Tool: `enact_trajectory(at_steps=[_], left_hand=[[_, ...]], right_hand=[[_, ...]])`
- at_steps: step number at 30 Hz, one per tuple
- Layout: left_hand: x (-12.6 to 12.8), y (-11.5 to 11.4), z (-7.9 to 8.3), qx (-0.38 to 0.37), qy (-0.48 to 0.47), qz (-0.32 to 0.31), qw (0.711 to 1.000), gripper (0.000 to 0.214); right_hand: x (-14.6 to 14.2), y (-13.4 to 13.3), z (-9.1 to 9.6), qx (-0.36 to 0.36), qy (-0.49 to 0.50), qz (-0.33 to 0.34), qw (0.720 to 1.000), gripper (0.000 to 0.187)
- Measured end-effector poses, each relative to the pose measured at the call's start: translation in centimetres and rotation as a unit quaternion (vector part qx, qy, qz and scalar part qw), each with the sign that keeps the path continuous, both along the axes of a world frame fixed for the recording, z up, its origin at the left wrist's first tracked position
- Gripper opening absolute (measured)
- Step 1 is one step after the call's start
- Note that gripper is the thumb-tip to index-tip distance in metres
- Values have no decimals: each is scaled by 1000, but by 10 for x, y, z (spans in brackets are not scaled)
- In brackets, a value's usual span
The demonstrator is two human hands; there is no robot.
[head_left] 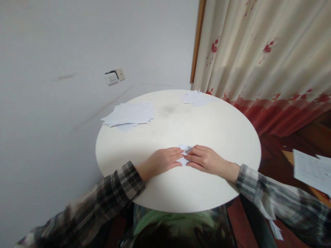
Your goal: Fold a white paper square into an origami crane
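Round table (219, 120): white; the 2 forearms cross its near rim and cover parts of it.
Folded paper (183, 161): small, white, on the near part of the table, about midway between its left and right rims; fingers hide both its sides, so its full outline and folds are hard to make out.
Left hand (162, 161): fingers together, tips on the paper's left side — I cannot tell whether the thumb pinches it or only presses.
Right hand (204, 159): fingers bent, tips on the paper's right side; its grip underneath is hidden, so pinched or merely pressed, I cannot tell.
Paper stack (129, 113): at the table's far left rim, edges uneven; the lower sheets are mostly covered.
Paper pieces (195, 98): at the table's far rim, right of its middle, pale and blurred; I cannot count them.
Printed sheet (310, 172): beyond the table's right rim, cut off by the frame — its marks unreadable.
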State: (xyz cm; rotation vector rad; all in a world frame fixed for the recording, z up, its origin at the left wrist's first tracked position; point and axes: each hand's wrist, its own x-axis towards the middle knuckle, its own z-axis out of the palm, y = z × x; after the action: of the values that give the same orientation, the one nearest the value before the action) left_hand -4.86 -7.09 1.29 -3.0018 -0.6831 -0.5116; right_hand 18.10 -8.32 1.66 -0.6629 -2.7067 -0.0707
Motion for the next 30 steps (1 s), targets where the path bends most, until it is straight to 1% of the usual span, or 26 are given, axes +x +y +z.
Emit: enact_trajectory(at_steps=[6, 11, 16, 25, 27, 30], left_hand=[[-1, 2, -3, 30, 7, -25, 999, 31], [-1, 1, -1, 3, 0, -4, 1000, 32], [-2, -1, -1, -9, -9, -4, 1000, 32], [2, -3, -1, 46, -8, -20, 999, 29], [2, -4, -2, 39, -8, -25, 999, 28], [2, -5, -6, -8, -46, -6, 999, 25]], right_hand=[[0, 0, -1, -3, 18, 4, 1000, 32], [0, 1, -2, -6, 23, 3, 1000, 32], [1, 1, -3, -10, 26, -1, 1000, 33], [-1, 2, -4, 0, 26, -7, 1000, 31], [-1, 2, -5, -8, 32, -10, 999, 30], [0, 2, -5, -35, 68, -13, 997, 27]])
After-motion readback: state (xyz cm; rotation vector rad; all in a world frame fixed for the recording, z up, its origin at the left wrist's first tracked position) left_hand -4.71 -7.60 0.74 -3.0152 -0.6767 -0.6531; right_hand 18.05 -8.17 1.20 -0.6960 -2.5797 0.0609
